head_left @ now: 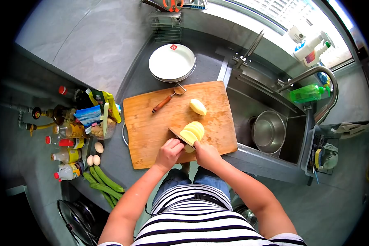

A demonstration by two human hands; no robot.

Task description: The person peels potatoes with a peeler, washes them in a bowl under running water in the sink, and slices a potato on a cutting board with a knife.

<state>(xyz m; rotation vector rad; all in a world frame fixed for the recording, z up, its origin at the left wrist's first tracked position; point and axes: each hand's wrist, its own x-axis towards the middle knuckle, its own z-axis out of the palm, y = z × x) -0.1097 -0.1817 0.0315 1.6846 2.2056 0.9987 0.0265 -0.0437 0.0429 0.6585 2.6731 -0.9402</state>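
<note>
A wooden cutting board (143, 123) lies on the dark counter. Near its front edge my left hand (169, 153) is closed on a knife (178, 135), whose blade stands against a potato cut into yellow slices (192, 131). My right hand (207, 155) has its fingers pressed together at the near end of the sliced potato, beside the blade. Further back on the board is a whole peeled potato (198, 107). A peeler with a wooden handle (162, 103) rests near the board's back edge, touched by neither hand.
White plates (172, 62) are stacked behind the board. To the right is a sink (244, 92) holding a metal pot (269, 132). Bottles (71, 155), eggs (96, 160) and green vegetables (109, 179) are at the left. A wire rack (166, 26) stands at the back.
</note>
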